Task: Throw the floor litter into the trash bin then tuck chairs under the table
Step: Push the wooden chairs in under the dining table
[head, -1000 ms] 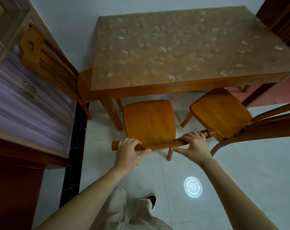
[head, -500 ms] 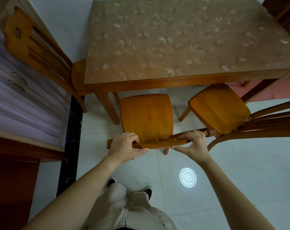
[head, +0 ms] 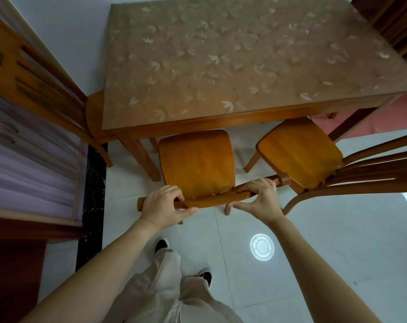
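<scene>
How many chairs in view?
3: middle chair held by left hand and right hand; right chair beside it; left chair at the table end. Dark slats top right may be a fourth.

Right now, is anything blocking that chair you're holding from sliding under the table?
Nothing visible blocks it. The chair has its seat front at the table edge. The table leg stands close beside the seat's left side, and the second chair sits apart on the right. The space farther under the tabletop is hidden.
</scene>
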`<state>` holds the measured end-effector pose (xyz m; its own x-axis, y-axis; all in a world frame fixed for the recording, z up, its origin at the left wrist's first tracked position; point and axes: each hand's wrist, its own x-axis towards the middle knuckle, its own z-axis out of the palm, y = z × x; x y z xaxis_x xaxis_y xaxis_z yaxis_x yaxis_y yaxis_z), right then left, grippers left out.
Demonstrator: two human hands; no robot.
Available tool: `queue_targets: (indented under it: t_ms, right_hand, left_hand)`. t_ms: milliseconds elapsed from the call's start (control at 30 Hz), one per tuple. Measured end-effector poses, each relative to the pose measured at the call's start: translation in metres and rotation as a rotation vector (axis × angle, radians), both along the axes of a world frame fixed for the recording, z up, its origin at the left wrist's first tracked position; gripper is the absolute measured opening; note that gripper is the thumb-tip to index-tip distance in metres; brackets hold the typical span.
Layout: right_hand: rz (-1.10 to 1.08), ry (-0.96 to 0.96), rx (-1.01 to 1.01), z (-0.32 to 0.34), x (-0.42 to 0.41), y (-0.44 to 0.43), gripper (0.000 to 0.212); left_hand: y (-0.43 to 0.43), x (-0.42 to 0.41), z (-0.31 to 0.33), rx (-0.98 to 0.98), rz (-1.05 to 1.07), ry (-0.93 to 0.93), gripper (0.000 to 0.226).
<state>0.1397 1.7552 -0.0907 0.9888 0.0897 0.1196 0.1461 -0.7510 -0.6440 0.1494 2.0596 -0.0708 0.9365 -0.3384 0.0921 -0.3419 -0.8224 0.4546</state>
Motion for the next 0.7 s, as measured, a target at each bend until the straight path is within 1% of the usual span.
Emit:
queue_targets:
  t_ms: [100,300,567,700]
  right_hand:
    - [-0.010,-0.009,0.013,0.000,0.017,0.003,0.066]
    - [-0.037,-0.023,0.035,0.002,0.052,0.007,0.051]
    - [-0.039,-0.039,0.018,0.000,0.098,0.016,0.050]
    - [-0.040,-0.038,-0.003,-0.002,0.124,0.017,0.060]
  left_hand:
    - [0.002,0.018,0.000,0.019,0.004,-0.004,0.050]
    - [0.004,0.052,-0.001,0.056,-0.006,-0.014,0.052]
    - [0.013,0.104,0.001,0.069,-0.024,0.005,0.051]
    - [0.016,0.130,0.001,0.046,-0.033,-0.006,0.052]
